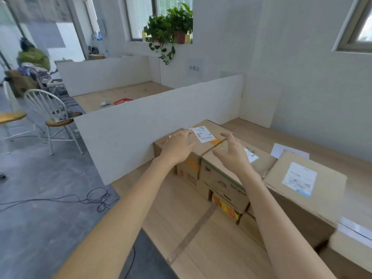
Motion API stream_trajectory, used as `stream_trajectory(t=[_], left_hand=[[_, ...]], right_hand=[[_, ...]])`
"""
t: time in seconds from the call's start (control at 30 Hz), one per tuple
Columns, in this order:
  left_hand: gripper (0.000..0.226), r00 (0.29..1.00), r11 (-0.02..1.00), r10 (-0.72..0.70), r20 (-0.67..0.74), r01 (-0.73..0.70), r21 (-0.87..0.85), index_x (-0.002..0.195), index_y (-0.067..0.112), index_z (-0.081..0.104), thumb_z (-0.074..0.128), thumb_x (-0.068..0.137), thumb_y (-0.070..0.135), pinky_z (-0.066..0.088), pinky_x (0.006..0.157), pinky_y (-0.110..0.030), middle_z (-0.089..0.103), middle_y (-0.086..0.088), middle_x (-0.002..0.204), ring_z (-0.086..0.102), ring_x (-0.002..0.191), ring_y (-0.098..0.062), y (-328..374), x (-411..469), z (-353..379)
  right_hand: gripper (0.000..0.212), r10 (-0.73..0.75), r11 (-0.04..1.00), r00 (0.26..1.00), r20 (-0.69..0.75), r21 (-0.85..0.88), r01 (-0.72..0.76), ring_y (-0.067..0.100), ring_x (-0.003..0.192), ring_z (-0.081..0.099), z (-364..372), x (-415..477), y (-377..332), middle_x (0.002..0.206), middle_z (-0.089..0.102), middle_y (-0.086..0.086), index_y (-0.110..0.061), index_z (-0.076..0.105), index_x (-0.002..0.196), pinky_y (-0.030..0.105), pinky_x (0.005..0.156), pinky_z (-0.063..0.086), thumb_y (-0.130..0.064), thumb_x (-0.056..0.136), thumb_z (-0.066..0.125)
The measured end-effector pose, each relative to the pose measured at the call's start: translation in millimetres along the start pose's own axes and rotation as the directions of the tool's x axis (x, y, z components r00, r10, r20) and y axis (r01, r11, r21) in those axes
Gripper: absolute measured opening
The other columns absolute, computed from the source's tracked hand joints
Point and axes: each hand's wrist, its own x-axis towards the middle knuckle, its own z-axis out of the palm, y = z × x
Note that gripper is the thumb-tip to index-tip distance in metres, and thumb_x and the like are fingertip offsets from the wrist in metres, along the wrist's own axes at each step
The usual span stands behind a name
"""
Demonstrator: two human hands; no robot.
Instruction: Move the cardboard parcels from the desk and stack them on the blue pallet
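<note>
Only two bare arms show. The left arm (120,218) and right arm (281,228) are uncovered along their whole visible length, and the left hand (177,148) and right hand (231,156) are ungloved, with slender fingers.

Views: one, worn on my head.
Facing: forward and down, along my forearms to the table (181,208).
Nearness: close; my left hand (177,148) and right hand (231,156) sit mid-frame over the table.
Reach: wide angle, lines bent at the edges; floor (40,188) at left, wall (302,77) and window (141,17) above.
</note>
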Motion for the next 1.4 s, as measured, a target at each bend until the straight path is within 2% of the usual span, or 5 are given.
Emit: stream_trajectory(t=[0.33,0.57,0.8,1.0,1.4], left_hand=[[0.069,0.970,0.989,0.078,0.232,-0.104,0.101,0.147,0.022,0.032,0.061,0.085,0.020,0.038,0.105,-0.045,0.034,-0.006,0.146,0.033,0.133,-0.026,-77.3,116.7,21.7],[0.123,0.880,0.949,0.104,0.463,-0.226,0.218,0.153,0.031,0.003,0.084,0.063,0.047,0.017,0.117,-0.052,-0.008,-0.006,0.160,0.003,0.147,-0.032,-122.3,180.3,50.1],[0.139,0.750,0.925,0.206,0.628,-0.359,0.127,0.149,0.038,-0.016,0.088,0.057,0.047,0.014,0.116,-0.057,-0.036,-0.006,0.153,-0.012,0.146,-0.037,-156.3,231.0,72.5],[0.134,0.646,0.925,0.324,0.690,-0.370,-0.088,0.146,0.050,-0.013,0.087,0.057,0.050,0.023,0.115,-0.054,-0.034,0.000,0.154,-0.005,0.147,-0.035,-190.2,247.8,96.8],[0.118,0.633,0.877,0.481,0.606,-0.353,-0.328,0.147,0.051,0.002,0.083,0.061,0.052,0.034,0.110,-0.047,-0.002,0.003,0.157,0.023,0.141,-0.025,-221.6,261.4,106.8]], right_hand=[[0.075,0.189,0.970,0.981,0.037,-0.165,-0.180,0.022,0.139,0.030,72.6,78.9,16.3,0.151,0.032,0.004,-0.028,0.031,0.145,0.045,0.106,0.037,-0.045,0.081,0.066],[0.092,0.294,0.894,0.955,0.025,-0.360,-0.266,0.026,0.149,0.003,113.2,103.5,23.0,0.159,0.014,0.008,-0.032,0.018,0.150,0.048,0.117,0.016,-0.063,0.076,0.064],[0.103,0.418,0.835,0.908,-0.030,-0.381,-0.397,0.026,0.148,-0.012,153.1,119.2,16.6,0.162,-0.003,0.009,-0.034,0.010,0.151,0.045,0.120,0.004,-0.069,0.072,0.066],[0.112,0.485,0.757,0.871,-0.083,-0.459,-0.465,0.028,0.147,-0.018,177.7,125.3,15.7,0.160,-0.013,0.015,-0.035,0.004,0.152,0.045,0.118,-0.004,-0.067,0.068,0.071],[0.113,0.480,0.673,0.858,-0.184,-0.549,-0.495,0.032,0.147,-0.016,189.5,124.2,13.7,0.160,-0.016,0.015,-0.037,-0.001,0.151,0.045,0.120,0.001,-0.058,0.070,0.074]])
